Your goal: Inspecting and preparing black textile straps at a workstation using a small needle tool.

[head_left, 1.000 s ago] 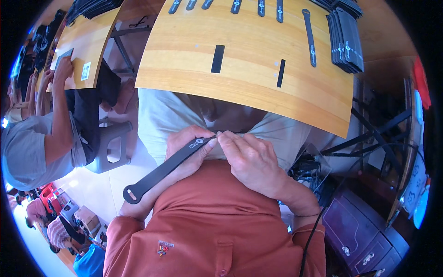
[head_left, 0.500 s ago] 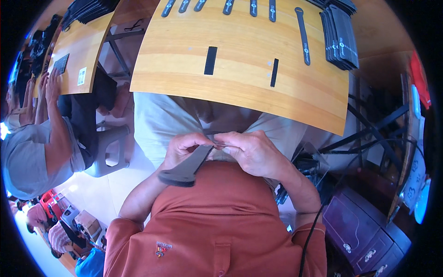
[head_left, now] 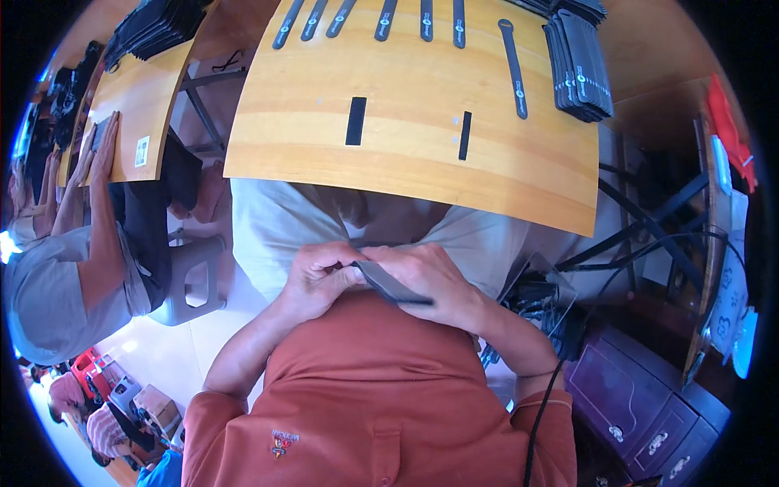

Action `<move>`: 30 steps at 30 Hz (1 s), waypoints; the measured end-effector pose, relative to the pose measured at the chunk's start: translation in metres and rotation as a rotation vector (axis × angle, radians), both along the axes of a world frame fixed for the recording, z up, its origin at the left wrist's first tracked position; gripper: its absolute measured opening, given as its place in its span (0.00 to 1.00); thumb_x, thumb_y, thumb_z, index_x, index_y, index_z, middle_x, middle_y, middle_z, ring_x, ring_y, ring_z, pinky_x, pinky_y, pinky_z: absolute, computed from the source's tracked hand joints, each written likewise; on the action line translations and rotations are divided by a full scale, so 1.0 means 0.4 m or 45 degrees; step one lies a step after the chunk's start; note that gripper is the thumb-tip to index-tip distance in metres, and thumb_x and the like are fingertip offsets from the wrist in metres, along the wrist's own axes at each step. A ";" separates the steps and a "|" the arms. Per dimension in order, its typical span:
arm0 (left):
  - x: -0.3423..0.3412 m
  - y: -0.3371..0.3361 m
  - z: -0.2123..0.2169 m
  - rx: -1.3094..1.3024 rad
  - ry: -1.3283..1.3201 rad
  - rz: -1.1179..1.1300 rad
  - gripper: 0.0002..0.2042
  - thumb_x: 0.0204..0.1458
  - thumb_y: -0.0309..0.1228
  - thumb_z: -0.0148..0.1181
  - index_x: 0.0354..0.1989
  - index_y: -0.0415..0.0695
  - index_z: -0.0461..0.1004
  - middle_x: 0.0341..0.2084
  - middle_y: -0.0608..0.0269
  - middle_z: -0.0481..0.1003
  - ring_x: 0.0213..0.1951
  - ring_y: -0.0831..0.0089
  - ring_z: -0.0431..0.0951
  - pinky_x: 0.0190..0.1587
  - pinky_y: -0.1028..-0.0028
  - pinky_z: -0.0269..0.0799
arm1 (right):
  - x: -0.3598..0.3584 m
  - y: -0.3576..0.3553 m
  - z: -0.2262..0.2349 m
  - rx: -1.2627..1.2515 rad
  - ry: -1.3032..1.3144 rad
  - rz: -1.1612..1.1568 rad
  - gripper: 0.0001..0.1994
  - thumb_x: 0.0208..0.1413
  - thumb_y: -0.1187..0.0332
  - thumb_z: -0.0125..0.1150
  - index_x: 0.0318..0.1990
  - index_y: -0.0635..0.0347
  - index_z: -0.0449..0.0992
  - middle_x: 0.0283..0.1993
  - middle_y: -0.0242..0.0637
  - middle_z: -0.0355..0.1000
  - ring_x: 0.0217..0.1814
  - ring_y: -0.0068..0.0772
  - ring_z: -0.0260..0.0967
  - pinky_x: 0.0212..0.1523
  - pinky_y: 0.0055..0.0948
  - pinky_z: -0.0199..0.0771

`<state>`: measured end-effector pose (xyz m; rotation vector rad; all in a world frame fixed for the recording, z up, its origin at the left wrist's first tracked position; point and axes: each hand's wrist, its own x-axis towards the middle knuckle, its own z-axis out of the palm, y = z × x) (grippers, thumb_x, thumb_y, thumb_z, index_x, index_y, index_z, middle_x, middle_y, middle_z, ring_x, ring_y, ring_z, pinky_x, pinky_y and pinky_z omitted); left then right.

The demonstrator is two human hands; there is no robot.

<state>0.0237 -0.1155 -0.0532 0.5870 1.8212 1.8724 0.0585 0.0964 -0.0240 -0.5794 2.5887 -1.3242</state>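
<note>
At the centre of the frame, just above the orange polo shirt [head_left: 365, 381], both hands meet over the person's lap. The left hand [head_left: 318, 280] curls its fingers round one end of a flat black strap [head_left: 388, 284], thumb pressed on top; the right hand [head_left: 434, 280] closes over the other side, fingers folded down onto the same piece. The strap looks thin, matte and flexible, a dark band slanting down to the right between the two grips, and it sits below the near edge of the table, in front of pale trousers.

Across the upper middle spreads a wooden table [head_left: 406, 162], smooth, honey-coloured, its grain running sideways and its edge bowed by the lens. Two short black rectangular pieces [head_left: 356, 120] lie flat on it, one wide, one narrow. Along the top edge a row of long black straps [head_left: 385, 18] lies side by side, each with a pale mark, and one single strap with a ring end [head_left: 513, 69] rests apart. At upper right, a stack of black straps [head_left: 578, 53] is piled thick.

At far left, another person in a grey shirt [head_left: 49, 284] lays both hands on a second wooden table [head_left: 138, 105].
</note>
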 end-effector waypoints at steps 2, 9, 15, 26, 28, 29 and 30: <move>0.004 -0.008 0.011 0.042 -0.225 0.024 0.07 0.57 0.30 0.64 0.35 0.38 0.77 0.24 0.62 0.74 0.27 0.76 0.74 0.29 0.76 0.69 | -0.001 0.001 -0.016 -0.151 0.023 -0.022 0.14 0.52 0.77 0.56 0.47 0.67 0.74 0.32 0.49 0.78 0.34 0.51 0.78 0.33 0.44 0.78; -0.001 -0.011 -0.014 0.561 -0.819 0.058 0.09 0.60 0.34 0.61 0.37 0.39 0.75 0.22 0.64 0.72 0.24 0.76 0.71 0.28 0.74 0.69 | -0.001 -0.036 -0.041 -0.529 0.105 -0.115 0.16 0.55 0.82 0.57 0.51 0.66 0.75 0.37 0.48 0.78 0.37 0.46 0.79 0.35 0.37 0.80; -0.007 0.008 -0.009 0.745 -0.941 0.118 0.08 0.62 0.32 0.59 0.41 0.40 0.73 0.25 0.64 0.73 0.26 0.78 0.71 0.30 0.75 0.71 | -0.014 -0.033 -0.037 -0.461 0.174 -0.166 0.12 0.56 0.79 0.56 0.48 0.67 0.75 0.35 0.46 0.77 0.36 0.47 0.78 0.34 0.38 0.79; 0.003 0.018 0.033 -0.215 -0.154 0.380 0.12 0.55 0.24 0.66 0.45 0.36 0.73 0.34 0.65 0.77 0.35 0.82 0.75 0.38 0.79 0.72 | -0.008 -0.022 -0.013 -0.276 0.118 -0.221 0.15 0.53 0.83 0.57 0.50 0.67 0.75 0.35 0.46 0.74 0.33 0.48 0.76 0.32 0.36 0.75; 0.003 0.013 0.035 -0.232 -0.204 0.329 0.12 0.55 0.24 0.66 0.46 0.36 0.73 0.35 0.65 0.77 0.36 0.81 0.75 0.40 0.78 0.73 | -0.009 -0.008 -0.010 -0.225 0.067 -0.172 0.14 0.55 0.80 0.57 0.49 0.66 0.76 0.36 0.47 0.75 0.34 0.49 0.76 0.32 0.40 0.76; 0.004 0.012 0.040 -0.280 -0.150 0.276 0.11 0.56 0.24 0.65 0.46 0.36 0.73 0.35 0.66 0.77 0.36 0.81 0.75 0.40 0.77 0.73 | -0.010 -0.002 -0.010 -0.174 0.018 -0.123 0.13 0.56 0.77 0.56 0.49 0.66 0.76 0.37 0.48 0.75 0.35 0.51 0.76 0.33 0.43 0.76; 0.004 0.011 0.043 -0.327 -0.096 0.221 0.10 0.57 0.24 0.63 0.46 0.37 0.73 0.35 0.66 0.77 0.36 0.80 0.75 0.41 0.76 0.74 | -0.009 0.004 -0.013 -0.174 0.014 -0.125 0.13 0.56 0.77 0.56 0.49 0.66 0.76 0.37 0.48 0.75 0.35 0.51 0.76 0.33 0.43 0.76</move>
